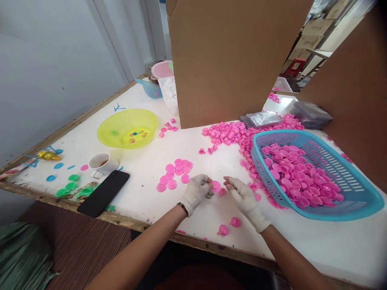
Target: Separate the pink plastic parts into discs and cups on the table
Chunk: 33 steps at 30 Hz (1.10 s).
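My left hand (198, 191), in a white glove with bare fingertips, pinches a flat pink plastic disc (215, 186) at its edge. Facing it, my right hand (245, 200) wears the same kind of glove; its thumb and fingers are bent but a little apart, with nothing visible between them. A small pink cup-shaped piece (222, 192) sits on the table between the hands. Left of my left hand lies a group of loose pink discs (172, 184). Two rounded pink pieces (223, 230) rest near the front edge, below my right hand.
A blue basket (347, 217) of pink discs stands at right, beside a heap of pink cup pieces (226, 133). Behind rises a cardboard sheet (236, 60). Leftward are a yellow basin (105, 135), a mug (110, 164), a black phone (104, 193) and green pieces (71, 186).
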{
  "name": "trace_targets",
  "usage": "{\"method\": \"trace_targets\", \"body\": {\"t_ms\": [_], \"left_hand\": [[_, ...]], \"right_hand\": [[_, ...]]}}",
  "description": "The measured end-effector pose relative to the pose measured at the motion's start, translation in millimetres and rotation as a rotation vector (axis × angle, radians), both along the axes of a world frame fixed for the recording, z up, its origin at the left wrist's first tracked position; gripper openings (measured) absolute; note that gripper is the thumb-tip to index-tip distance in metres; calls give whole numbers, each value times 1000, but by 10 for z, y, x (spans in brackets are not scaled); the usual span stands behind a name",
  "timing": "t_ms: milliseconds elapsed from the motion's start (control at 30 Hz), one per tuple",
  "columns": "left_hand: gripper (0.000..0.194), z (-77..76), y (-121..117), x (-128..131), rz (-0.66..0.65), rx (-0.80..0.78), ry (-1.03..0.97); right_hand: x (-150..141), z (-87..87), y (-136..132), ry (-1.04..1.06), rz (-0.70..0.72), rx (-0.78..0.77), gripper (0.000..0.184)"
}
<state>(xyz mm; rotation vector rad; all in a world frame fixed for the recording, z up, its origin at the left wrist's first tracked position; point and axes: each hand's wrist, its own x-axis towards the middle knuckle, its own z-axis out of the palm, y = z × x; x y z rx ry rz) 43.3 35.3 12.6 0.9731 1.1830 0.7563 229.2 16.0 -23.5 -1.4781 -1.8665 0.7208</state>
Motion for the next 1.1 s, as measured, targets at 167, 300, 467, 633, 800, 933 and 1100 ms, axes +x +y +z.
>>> {"method": "trace_targets", "body": {"t_ms": [167,300,467,633,800,933,1100], "left_hand": [[5,63,93,277,-106,56,64],[13,31,121,293,-97,-82,46],[12,38,189,203,-199,-256,-222],[15,24,221,283,-88,45,-25],[14,-179,167,384,-144,333,362],[5,-308,172,360,-233,170,452],[14,-337,265,322,-336,-113,277]], "right_hand": [[-91,364,110,287,18,-469,20],[-52,396,102,312,-70,-454,17],[19,469,49,134,76,-148,19],[33,445,58,430,-58,-444,31],[-27,212,123,263,-91,-625,17],[-69,90,156,187,-131,-705,13],[-59,93,159,270,-89,-824,15]]}}
